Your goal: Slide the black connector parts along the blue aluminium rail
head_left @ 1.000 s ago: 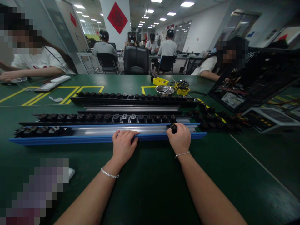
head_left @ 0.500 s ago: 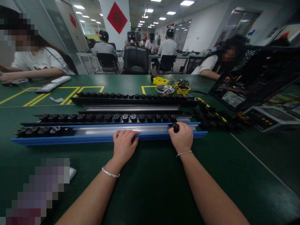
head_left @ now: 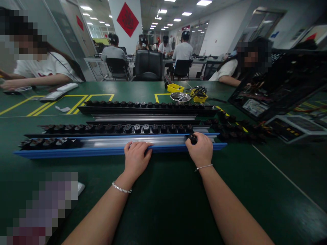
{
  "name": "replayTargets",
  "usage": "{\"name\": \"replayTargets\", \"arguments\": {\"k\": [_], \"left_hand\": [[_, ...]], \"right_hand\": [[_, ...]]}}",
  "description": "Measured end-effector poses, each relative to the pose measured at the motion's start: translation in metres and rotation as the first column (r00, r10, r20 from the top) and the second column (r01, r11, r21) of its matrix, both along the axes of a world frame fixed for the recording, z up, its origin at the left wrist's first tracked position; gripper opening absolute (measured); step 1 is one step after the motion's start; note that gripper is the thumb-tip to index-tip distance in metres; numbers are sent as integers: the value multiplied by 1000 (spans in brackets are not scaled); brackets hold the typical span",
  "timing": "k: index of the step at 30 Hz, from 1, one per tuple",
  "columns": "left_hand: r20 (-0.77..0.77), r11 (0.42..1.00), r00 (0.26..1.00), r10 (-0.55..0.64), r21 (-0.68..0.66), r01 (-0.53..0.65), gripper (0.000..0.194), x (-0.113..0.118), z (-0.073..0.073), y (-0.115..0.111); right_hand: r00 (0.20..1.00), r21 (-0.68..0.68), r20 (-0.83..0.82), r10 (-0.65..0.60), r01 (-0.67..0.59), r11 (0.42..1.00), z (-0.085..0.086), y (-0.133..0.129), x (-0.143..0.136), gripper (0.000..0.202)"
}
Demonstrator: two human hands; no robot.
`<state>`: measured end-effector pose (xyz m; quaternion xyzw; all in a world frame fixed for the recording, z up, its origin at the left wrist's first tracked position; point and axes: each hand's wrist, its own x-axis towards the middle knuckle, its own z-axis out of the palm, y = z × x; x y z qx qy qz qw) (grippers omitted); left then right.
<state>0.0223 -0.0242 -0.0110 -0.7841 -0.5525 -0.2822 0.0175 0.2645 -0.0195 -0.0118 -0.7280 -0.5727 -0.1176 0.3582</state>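
A long blue rail [head_left: 163, 148] with a bare silvery channel lies across the green table in front of me. Several black socket modules [head_left: 47, 143] sit in its left end. The fingers of my left hand [head_left: 137, 153] are wrapped over the rail's near edge around its middle. My right hand [head_left: 201, 147] grips a round black socket module [head_left: 192, 138] at the channel's right part; whether the module is seated there I cannot tell. Just behind lies a black rail [head_left: 30, 135] with a row of similar modules.
Farther back lie a silvery rail [head_left: 145, 118] and another filled black rail [head_left: 143, 109]. Loose black modules [head_left: 235, 127] lie to the right, by a power supply unit [head_left: 296, 127] and an open computer case [head_left: 286, 78]. Yellow bins [head_left: 175, 88] and a metal bowl [head_left: 180, 97] stand behind. Co-workers sit left and right.
My right hand has shifted slightly right with the socket module in its fingers. The left hand keeps its hold on the blue rail. The whole view has moved a little.
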Motion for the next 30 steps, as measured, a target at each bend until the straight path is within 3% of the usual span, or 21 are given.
{"name": "replayTargets", "arguments": {"k": [19,30], "left_hand": [[18,1000,1000,-5,-8,5,20,0,2,-1],[18,1000,1000,-2,-9,2,18,1,2,-1]], "right_hand": [[998,-16,-18,-63,63,998,0,0,2,25],[997,-73,58,-45,49,996,4,-2,8,31]]}}
